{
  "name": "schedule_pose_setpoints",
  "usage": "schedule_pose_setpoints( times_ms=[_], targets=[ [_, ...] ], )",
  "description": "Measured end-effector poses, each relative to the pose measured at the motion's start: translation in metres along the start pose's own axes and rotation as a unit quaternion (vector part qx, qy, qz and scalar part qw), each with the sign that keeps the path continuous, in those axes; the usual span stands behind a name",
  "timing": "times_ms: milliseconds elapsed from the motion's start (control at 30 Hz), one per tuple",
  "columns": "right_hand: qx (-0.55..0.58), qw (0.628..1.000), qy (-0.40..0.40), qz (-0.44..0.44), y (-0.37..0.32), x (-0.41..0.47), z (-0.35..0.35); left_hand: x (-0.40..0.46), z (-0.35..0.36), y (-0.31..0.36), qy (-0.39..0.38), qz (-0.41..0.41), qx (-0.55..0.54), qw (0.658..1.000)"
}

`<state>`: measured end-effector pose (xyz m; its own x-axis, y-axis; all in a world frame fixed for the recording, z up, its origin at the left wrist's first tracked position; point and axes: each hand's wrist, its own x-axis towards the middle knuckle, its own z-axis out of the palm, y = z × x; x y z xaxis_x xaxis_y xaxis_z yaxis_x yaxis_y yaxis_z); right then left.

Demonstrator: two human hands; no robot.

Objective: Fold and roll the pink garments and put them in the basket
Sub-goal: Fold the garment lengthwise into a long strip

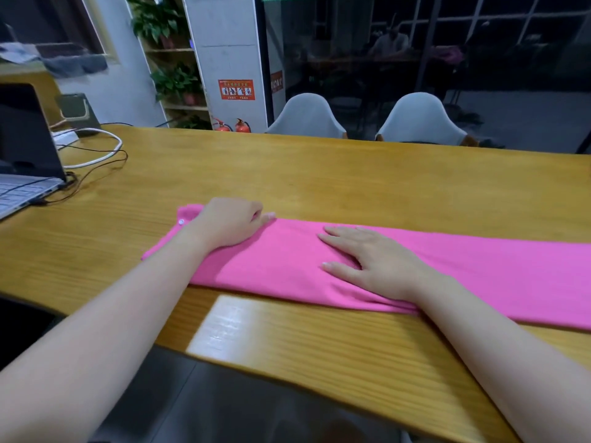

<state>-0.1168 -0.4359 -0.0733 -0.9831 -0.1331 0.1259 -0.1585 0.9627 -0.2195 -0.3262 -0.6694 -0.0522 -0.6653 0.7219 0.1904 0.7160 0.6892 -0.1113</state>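
Head view, the only one supplied. A pink garment [287, 260] lies folded into a long narrow strip on the wooden table [319, 174], running from left of centre out past the right edge of the picture, so its far end cannot be seen. A small pale snap or button shows at its left end. The left hand [228, 223] rests on the left end of the strip, knuckles up, fingers curled down over the far edge of the fabric; whether they pinch the cloth or merely press it cannot be told. The right hand [371, 262] lies flat on the strip just right of centre, fingers straight and spread, pointing left, palm pressing the fabric down. The two hands are apart, with bare pink cloth between them. No container with contents can be made out in this view. At the left edge of the table stands an open laptop [25, 155] with white and black cables [96, 155] looped beside it. Beyond the far side of the table stand two white chairs [420, 118], a shelf of potted plants [174, 81], and two red fire extinguishers [241, 125] on the floor.
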Motion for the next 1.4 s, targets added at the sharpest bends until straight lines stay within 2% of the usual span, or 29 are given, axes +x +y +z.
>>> schedule_pose_setpoints(
  times_ms=[100,200,300,367,433,500,600,700,833,1067,1200,1233,1300,1333,1400],
  targets=[
    [-0.017,0.998,-0.057,0.018,-0.003,0.001,-0.004,-0.003,0.016,-0.002,0.016,-0.013,-0.058,0.998],
    [-0.014,0.996,-0.083,0.030,-0.006,0.000,-0.006,-0.007,0.017,-0.001,0.025,-0.026,-0.061,0.997],
    [-0.010,0.994,-0.098,0.037,-0.006,0.000,-0.007,-0.012,0.011,0.011,0.144,0.002,0.019,0.989],
    [-0.011,0.994,-0.103,0.039,-0.006,0.001,-0.007,-0.017,0.005,0.046,0.195,0.020,-0.013,0.981],
    [-0.012,0.994,-0.104,0.039,-0.007,0.002,-0.007,-0.026,0.002,0.088,0.161,0.061,-0.119,0.978],
    [-0.018,0.993,-0.108,0.040,-0.007,0.002,-0.007,-0.038,0.005,0.117,0.078,0.063,-0.178,0.979],
    [-0.019,0.993,-0.112,0.038,-0.008,0.001,-0.009,-0.058,0.007,0.104,-0.027,-0.019,-0.138,0.990],
    [-0.020,0.993,-0.112,0.035,-0.006,0.001,-0.009,-0.077,0.004,0.056,-0.078,-0.126,-0.117,0.982],
    [-0.024,0.994,-0.104,0.029,-0.004,0.003,-0.006,-0.091,0.005,-0.002,-0.082,-0.221,-0.091,0.968],
    [-0.022,0.995,-0.095,0.027,-0.007,0.000,-0.008,-0.090,0.004,-0.016,-0.093,-0.219,-0.088,0.967],
    [-0.018,0.996,-0.087,0.028,-0.007,-0.001,-0.007,-0.103,0.003,0.003,0.024,-0.218,-0.076,0.973],
    [-0.017,0.996,-0.085,0.027,-0.007,-0.001,-0.008,-0.104,0.002,0.016,0.024,-0.191,-0.107,0.975],
    [-0.015,0.996,-0.082,0.025,-0.007,-0.001,-0.009,-0.104,-0.001,0.047,-0.036,-0.145,-0.146,0.978],
    [-0.016,0.996,-0.082,0.025,-0.007,-0.001,-0.010,-0.105,0.000,0.060,-0.066,-0.141,-0.136,0.978],
    [-0.020,0.996,-0.084,0.023,-0.006,-0.001,-0.010,-0.110,0.003,0.065,-0.076,-0.156,-0.104,0.979]
  ],
)
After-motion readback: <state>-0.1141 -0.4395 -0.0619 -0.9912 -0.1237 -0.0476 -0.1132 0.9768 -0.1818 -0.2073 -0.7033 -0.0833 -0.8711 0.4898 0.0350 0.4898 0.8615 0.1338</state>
